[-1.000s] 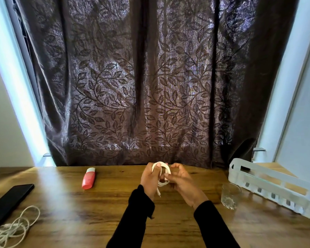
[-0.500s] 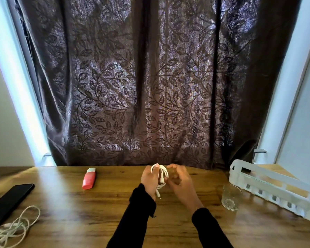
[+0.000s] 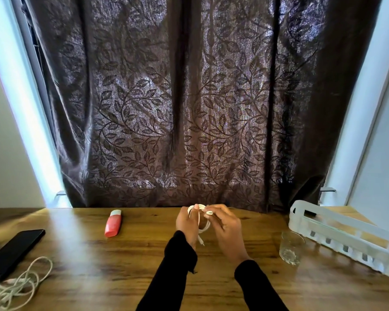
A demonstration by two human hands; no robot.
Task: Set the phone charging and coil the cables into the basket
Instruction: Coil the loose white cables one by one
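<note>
Your right hand (image 3: 222,223) has brought the plug end up to the coil's top since a moment ago — it pinches that end while your left hand (image 3: 188,223) grips the cable (image 3: 203,228) loops above the table (image 3: 144,254). Coiling's nearly finished; next, tuck the end, then carry it right to the basket (image 3: 346,241).

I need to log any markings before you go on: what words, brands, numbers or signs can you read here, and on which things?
None can be read.
Red and white object: no print shows.
Phone: its dark face shows no marking.
Basket: plain white, no label shows.
Glass: clear, no print.
White cable in the left hand and right hand: the plug is too small to tell.
</note>
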